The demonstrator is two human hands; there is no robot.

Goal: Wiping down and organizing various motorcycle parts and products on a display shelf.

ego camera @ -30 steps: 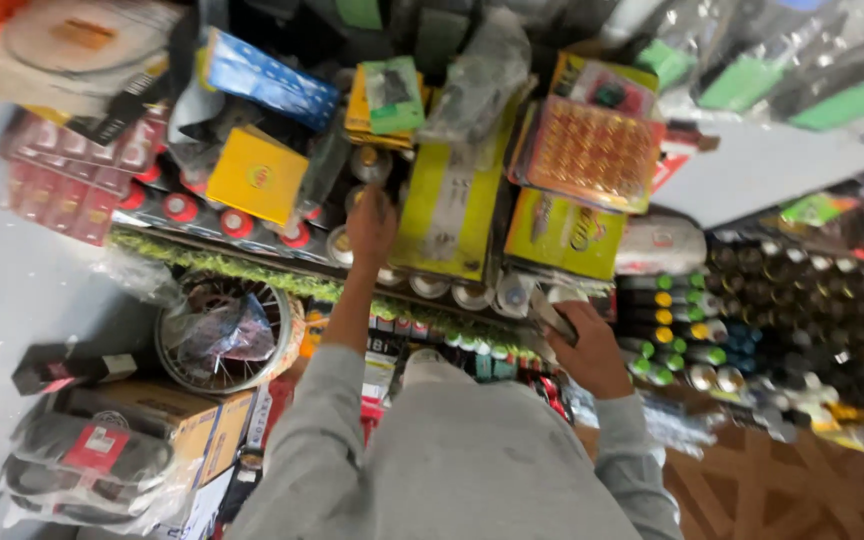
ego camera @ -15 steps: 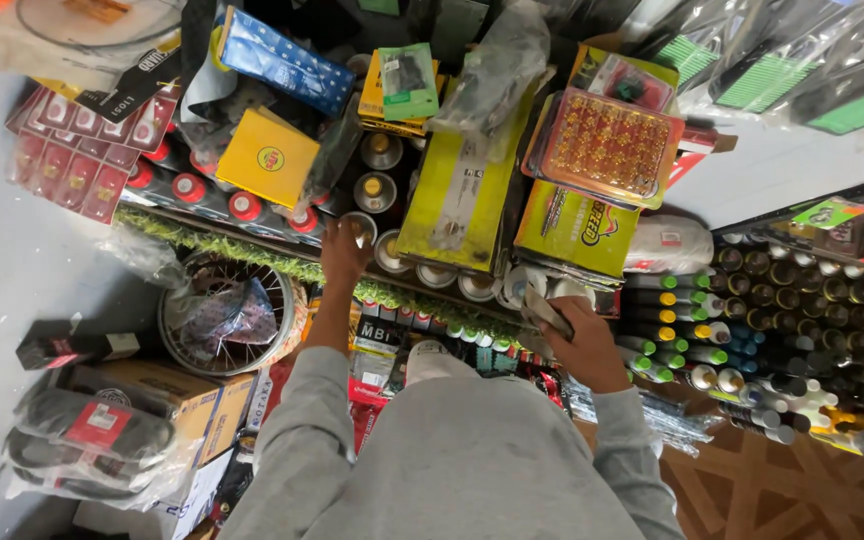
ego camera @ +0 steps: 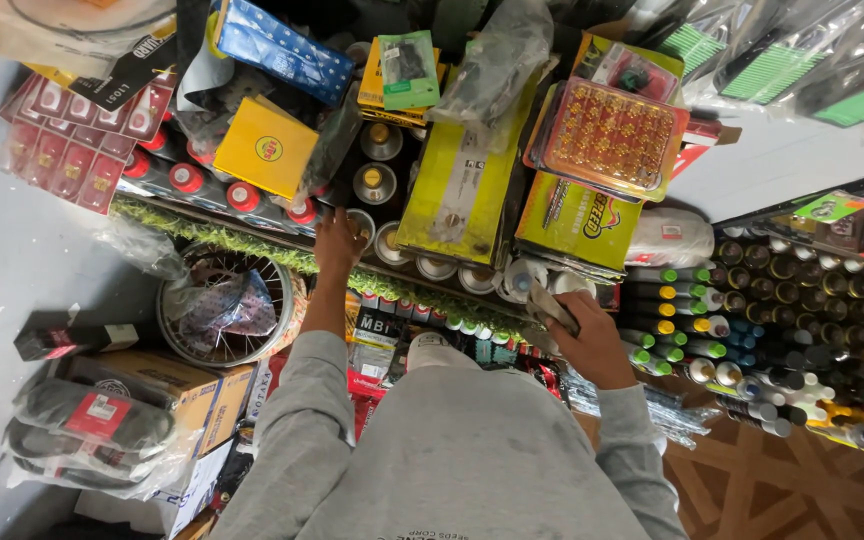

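My left hand (ego camera: 337, 238) rests fingers-down on a can (ego camera: 362, 225) at the shelf's (ego camera: 252, 250) near edge; I'd grip its hard, slick side. My right hand (ego camera: 592, 345) clutches a soft grey rag (ego camera: 550, 308)

A shop: a display shelf edged with artificial grass (ego camera: 252, 248) carries rows of spray cans (ego camera: 752, 330), boxed goods (ego camera: 464, 190), blister-packed parts (ego camera: 607, 135), and a wrapped spoked wheel (ego camera: 222, 305).

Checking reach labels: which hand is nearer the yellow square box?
Left. The left hand is just below-right of the yellow square box; the right hand is far off to its right, holding a grey cloth.
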